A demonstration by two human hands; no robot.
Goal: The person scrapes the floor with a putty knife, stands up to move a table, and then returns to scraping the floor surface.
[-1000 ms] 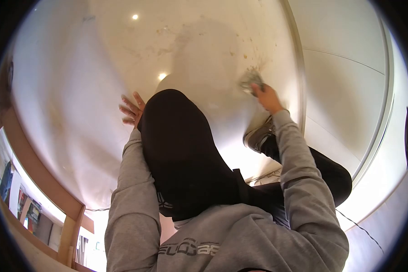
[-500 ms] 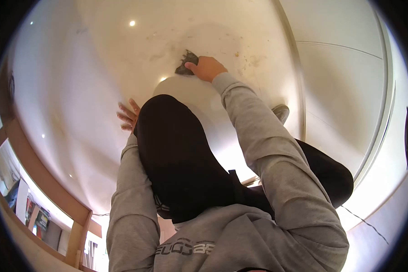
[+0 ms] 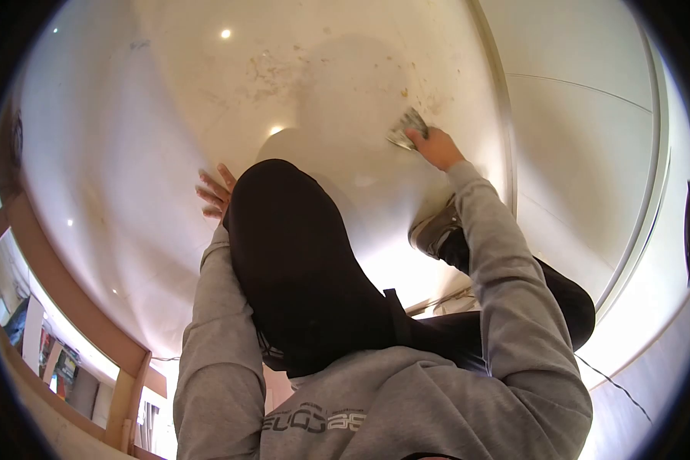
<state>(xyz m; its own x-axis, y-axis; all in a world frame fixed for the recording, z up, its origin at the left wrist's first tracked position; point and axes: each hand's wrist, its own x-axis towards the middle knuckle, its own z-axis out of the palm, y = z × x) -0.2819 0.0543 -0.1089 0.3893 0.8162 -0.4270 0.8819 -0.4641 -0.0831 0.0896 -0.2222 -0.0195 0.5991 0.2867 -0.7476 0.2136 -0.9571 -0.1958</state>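
My right hand point(image 3: 438, 147) grips a crumpled grey rag point(image 3: 408, 129), partly blurred, at the pale glossy floor point(image 3: 345, 100). Small brown stains point(image 3: 437, 100) lie just beyond the rag, and more dark smudges point(image 3: 268, 73) show farther to the left. Beside my raised knee point(image 3: 284, 222) in dark trousers is my left hand point(image 3: 216, 192), its fingers spread and nothing visible in them. The knee hides part of that hand's palm. Below my right forearm, my shoe point(image 3: 435, 230) rests on the floor.
White panels point(image 3: 583, 100) with a raised edge run along the right side. A wooden frame point(image 3: 84, 314) with several items behind it stands at the lower left. A thin dark cable point(image 3: 617, 376) lies at the lower right.
My right hand has moved right and slightly nearer to me with the rag, uncovering the floor where it was. More of my shoe shows. The left hand stays by the knee.
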